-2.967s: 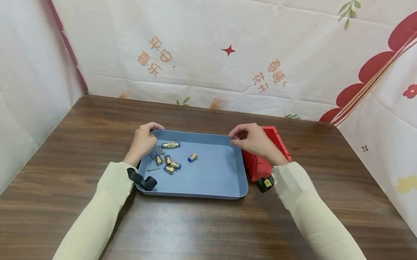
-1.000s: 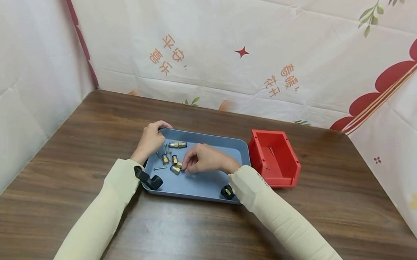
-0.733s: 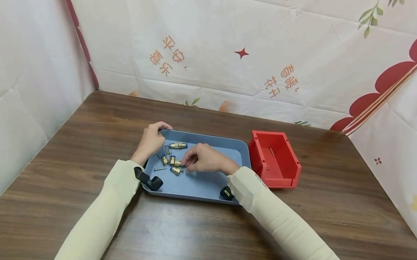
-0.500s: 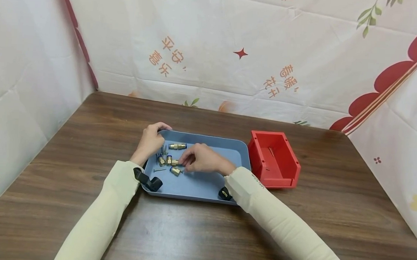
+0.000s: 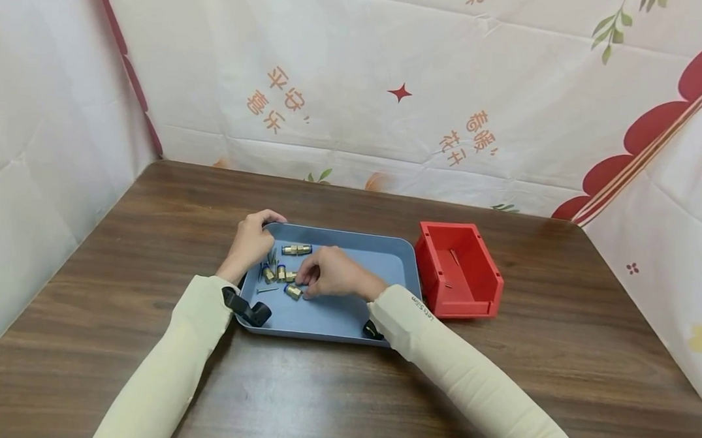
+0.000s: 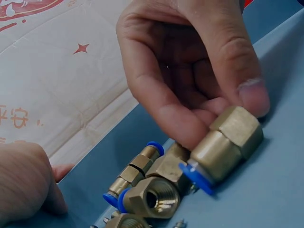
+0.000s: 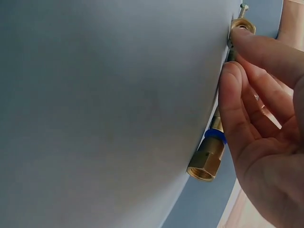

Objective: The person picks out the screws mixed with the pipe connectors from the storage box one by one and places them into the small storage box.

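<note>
My left hand grips the far left corner of the blue-grey tray, its thumb inside the rim. Over the tray, my right hand has its fingers loosely curved, the thumb and index finger spread apart. In the left wrist view these fingertips sit right at a brass hose fitting with a blue collar. Several similar fittings lie beside it. A longer brass coupling is at the tray's far side. The right wrist view shows another blue-collared fitting below the fingers.
A red plastic bin stands against the tray's right side, with small screws in it. Loose screws lie in the tray's left part. Patterned white cloth hangs behind the wooden table.
My right hand has left the far right rim and come over the fittings, then shifted slightly left, nudging some of them left. The left hand stays at the corner.
</note>
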A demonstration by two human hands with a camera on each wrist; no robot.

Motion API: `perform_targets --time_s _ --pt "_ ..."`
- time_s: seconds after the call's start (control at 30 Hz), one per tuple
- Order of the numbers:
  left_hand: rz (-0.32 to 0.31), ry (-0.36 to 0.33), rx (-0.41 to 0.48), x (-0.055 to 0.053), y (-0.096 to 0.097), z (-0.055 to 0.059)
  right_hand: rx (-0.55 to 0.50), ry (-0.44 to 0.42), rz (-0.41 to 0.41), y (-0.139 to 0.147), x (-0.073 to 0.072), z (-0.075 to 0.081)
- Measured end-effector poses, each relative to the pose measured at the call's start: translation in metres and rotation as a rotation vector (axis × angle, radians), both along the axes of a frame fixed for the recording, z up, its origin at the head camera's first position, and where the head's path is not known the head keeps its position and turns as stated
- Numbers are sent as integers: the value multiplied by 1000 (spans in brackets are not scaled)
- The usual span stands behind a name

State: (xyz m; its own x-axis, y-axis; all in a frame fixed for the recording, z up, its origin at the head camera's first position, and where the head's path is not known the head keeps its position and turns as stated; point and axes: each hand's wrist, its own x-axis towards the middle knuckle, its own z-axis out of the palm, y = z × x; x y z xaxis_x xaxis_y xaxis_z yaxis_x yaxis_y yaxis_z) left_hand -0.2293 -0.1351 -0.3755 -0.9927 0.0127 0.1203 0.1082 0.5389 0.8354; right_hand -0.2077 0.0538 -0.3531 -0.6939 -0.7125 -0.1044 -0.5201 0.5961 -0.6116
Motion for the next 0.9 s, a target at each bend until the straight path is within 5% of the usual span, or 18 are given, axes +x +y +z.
perform_targets --time_s 0.53,0.9 --pt "0 9 -4 -1 -2 -2 22 115 45 -4 1 1" --pt "-2 11 2 0 0 -2 56 76 7 -5 2 1"
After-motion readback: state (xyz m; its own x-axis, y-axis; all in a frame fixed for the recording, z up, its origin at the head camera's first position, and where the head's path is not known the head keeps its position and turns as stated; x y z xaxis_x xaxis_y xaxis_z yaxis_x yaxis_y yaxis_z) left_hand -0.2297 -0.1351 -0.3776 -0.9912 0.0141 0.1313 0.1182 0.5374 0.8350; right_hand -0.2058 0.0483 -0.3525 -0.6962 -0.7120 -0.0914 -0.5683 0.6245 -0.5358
